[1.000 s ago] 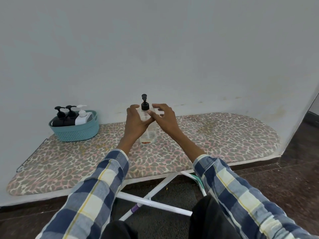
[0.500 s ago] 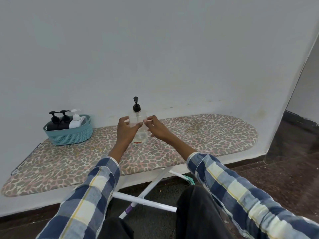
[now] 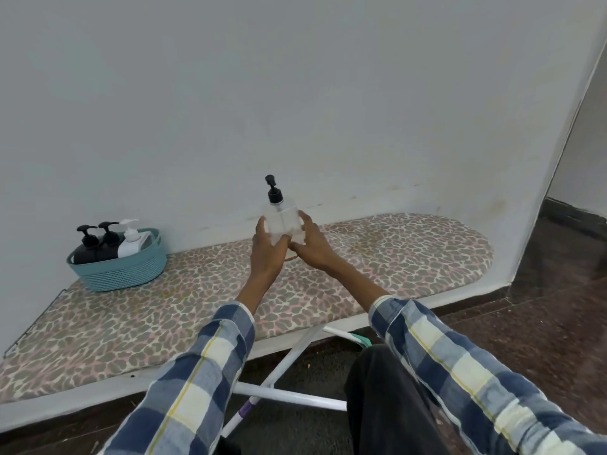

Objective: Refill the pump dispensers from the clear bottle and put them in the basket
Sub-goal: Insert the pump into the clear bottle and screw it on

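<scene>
Surface (image 3: pixel 394 254): ironing board with a spotted cover, set against the wall; it carries everything
Basket (image 3: pixel 131 270): teal, at the left end; two black pump dispensers (image 3: pixel 98 247) and a white one (image 3: pixel 131 244) stand inside
Clear bottle (image 3: pixel 282 221): upright mid-surface, black pump on top
Left hand (image 3: pixel 267 247): fingers curled round the bottle's left side
Right hand (image 3: pixel 310 244): fingers wrapped round its right side

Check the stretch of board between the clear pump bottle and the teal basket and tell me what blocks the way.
Nothing visible does. Both hands hold the clear pump bottle, and the patterned board between it and the basket lies bare. Three dispensers already crowd the basket.
</scene>
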